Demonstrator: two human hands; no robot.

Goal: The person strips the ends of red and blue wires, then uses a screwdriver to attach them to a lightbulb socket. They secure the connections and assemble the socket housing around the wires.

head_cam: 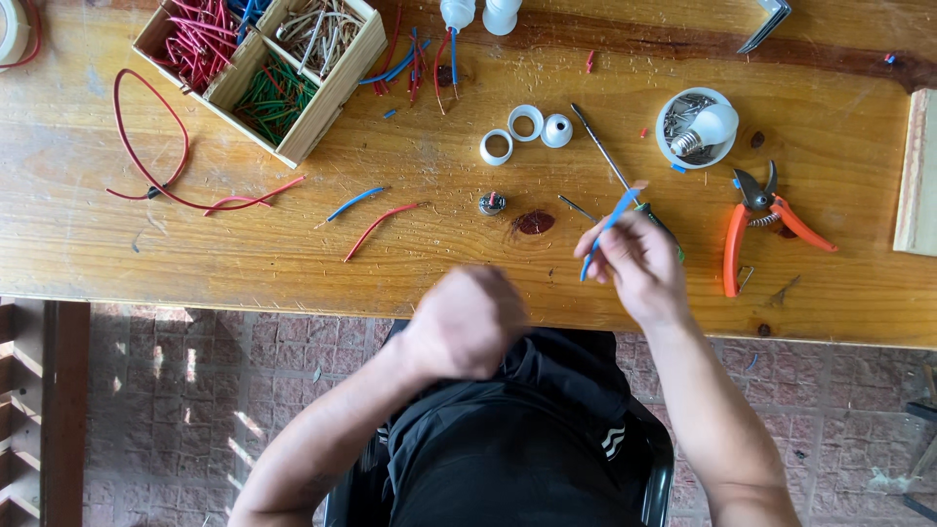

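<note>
We pinch the blue wire (607, 226) firmly in our right hand (634, 262) at frame centre-right, steadying it while our left hand (467, 320) (blurred, fist curled, contents unclear) hovers lower.

Wooden table (146, 244): wire box (262, 73), orange pliers (761, 220), 3 white rings (525, 132).

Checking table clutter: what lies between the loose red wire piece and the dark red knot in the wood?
In the head view, one small metal lamp-holder part sits between the red wire piece and the knot.

Bright daylight; left hand (467, 322) motion-blurred; soft shadows.
</note>
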